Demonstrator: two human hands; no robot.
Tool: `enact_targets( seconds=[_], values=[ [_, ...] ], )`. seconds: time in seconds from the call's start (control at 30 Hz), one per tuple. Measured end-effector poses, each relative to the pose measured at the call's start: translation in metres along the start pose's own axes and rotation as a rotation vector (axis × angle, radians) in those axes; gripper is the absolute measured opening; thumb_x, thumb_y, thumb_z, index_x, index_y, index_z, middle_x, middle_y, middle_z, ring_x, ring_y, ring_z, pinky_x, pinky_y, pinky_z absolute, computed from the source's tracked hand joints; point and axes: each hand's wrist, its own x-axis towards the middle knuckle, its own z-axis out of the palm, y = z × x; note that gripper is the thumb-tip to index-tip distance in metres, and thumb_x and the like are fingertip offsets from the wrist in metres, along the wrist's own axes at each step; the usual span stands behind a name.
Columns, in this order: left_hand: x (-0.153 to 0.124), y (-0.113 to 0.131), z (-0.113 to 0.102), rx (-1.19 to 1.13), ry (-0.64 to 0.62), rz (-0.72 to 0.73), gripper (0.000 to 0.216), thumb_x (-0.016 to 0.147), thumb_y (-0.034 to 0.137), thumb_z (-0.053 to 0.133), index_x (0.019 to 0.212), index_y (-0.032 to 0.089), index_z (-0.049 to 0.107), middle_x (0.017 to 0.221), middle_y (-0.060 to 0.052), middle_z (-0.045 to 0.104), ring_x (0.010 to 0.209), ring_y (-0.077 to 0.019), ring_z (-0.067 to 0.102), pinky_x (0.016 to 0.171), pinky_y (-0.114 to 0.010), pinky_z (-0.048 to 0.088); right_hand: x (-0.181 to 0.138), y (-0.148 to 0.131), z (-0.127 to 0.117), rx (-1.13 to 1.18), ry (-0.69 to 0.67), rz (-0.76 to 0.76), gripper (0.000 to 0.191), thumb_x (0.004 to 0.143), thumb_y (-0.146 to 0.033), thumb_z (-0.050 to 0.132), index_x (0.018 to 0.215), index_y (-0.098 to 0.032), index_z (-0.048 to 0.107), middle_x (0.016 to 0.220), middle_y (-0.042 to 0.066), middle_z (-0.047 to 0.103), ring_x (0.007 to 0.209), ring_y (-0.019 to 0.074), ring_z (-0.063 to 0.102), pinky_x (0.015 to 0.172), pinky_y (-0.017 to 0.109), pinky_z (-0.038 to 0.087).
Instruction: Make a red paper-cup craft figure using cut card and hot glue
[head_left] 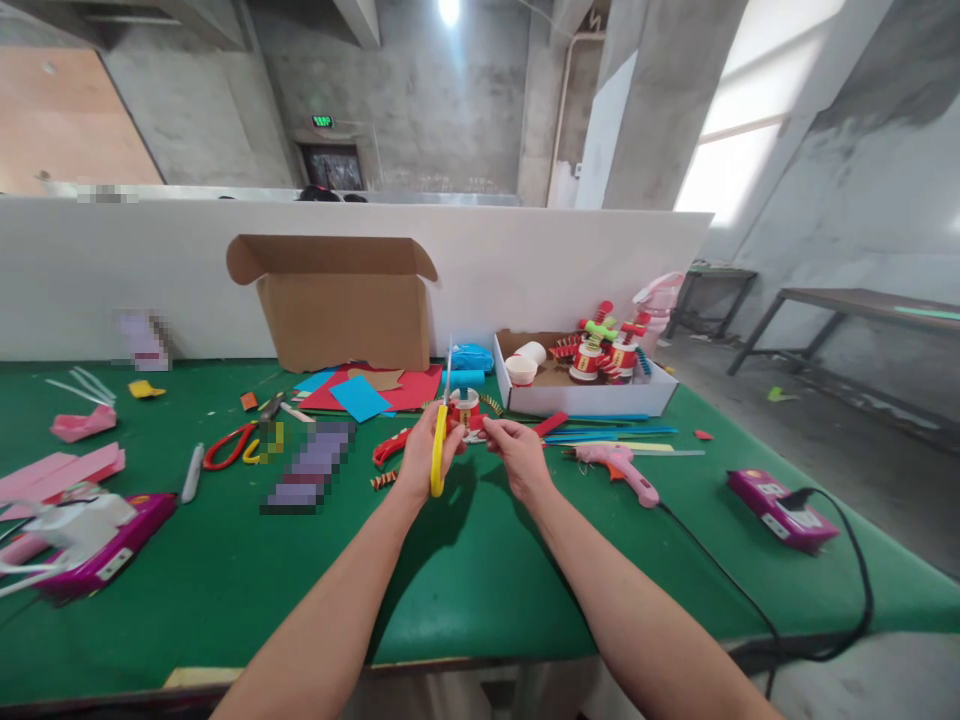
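Yellow-handled scissors (437, 455) are held in my left hand (424, 455), blades pointing up and away. My right hand (517, 452) is closed in a pinch just across from it; a small pale piece between the fingertips is too small to name. Right behind both hands is a small red and white paper cup (466, 404) with a blue strip on top, partly hidden by the fingers. Beside my left wrist lie a red folded strip (390, 448) and a brown zigzag-folded paper strip (383, 480).
An open white box (592, 400) holds cups and cup figures. A pink glue gun (619, 470) trails its cord to a purple power strip (782, 512). Red-handled scissors (231, 448), coloured paper (360, 398) and a cardboard box (345, 315) lie leftward.
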Motion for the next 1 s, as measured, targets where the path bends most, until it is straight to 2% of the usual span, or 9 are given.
enact_targets(
  seconds=[0.3, 0.53, 0.77, 0.9, 1.0],
  values=[
    [0.0005, -0.0023, -0.0006, -0.083, -0.052, 0.018, 0.038, 0.068, 0.022, 0.062, 0.104, 0.019, 0.048, 0.07, 0.005, 0.053, 0.053, -0.0077, 0.055, 0.049, -0.019, 0.045, -0.0048, -0.0038, 0.0016, -0.079, -0.039, -0.023, 0.022, 0.06, -0.04, 0.074, 0.062, -0.018, 0.07, 0.059, -0.001, 0.063, 0.055, 0.0103, 0.045, 0.058, 0.025, 0.035],
    [-0.0021, 0.0003, 0.0017, -0.054, 0.018, 0.034, 0.038, 0.072, 0.031, 0.061, 0.105, 0.017, 0.049, 0.07, 0.003, 0.057, 0.053, -0.0105, 0.058, 0.048, -0.021, 0.046, -0.0036, -0.0033, -0.0002, -0.072, -0.022, -0.057, 0.023, 0.061, -0.04, 0.074, 0.062, -0.018, 0.068, 0.058, -0.001, 0.062, 0.056, 0.0102, 0.045, 0.059, 0.025, 0.035],
    [-0.0023, 0.0001, 0.0031, -0.092, -0.043, 0.001, 0.041, 0.067, 0.021, 0.061, 0.106, 0.019, 0.047, 0.071, 0.005, 0.053, 0.057, -0.0084, 0.056, 0.055, -0.021, 0.049, -0.0057, -0.0062, 0.0014, -0.07, -0.065, -0.086, 0.024, 0.058, -0.039, 0.077, 0.063, -0.018, 0.067, 0.061, -0.002, 0.061, 0.058, 0.0104, 0.048, 0.06, 0.025, 0.038],
    [-0.0028, -0.0006, 0.0074, -0.145, 0.003, 0.036, 0.043, 0.066, 0.025, 0.063, 0.105, 0.02, 0.045, 0.072, 0.005, 0.054, 0.059, -0.0086, 0.056, 0.06, -0.023, 0.05, -0.0072, -0.0048, 0.004, -0.007, -0.097, -0.041, 0.026, 0.056, -0.038, 0.078, 0.068, -0.018, 0.066, 0.066, -0.002, 0.063, 0.059, 0.0104, 0.05, 0.061, 0.024, 0.039],
    [-0.0034, -0.0004, 0.0085, -0.109, 0.009, 0.063, 0.042, 0.068, 0.028, 0.062, 0.105, 0.021, 0.046, 0.073, 0.004, 0.055, 0.058, -0.0089, 0.056, 0.058, -0.022, 0.049, -0.0062, -0.0063, 0.0027, 0.032, -0.115, 0.0, 0.028, 0.057, -0.04, 0.078, 0.068, -0.018, 0.064, 0.062, -0.002, 0.061, 0.057, 0.0101, 0.05, 0.06, 0.024, 0.042]
  ],
)
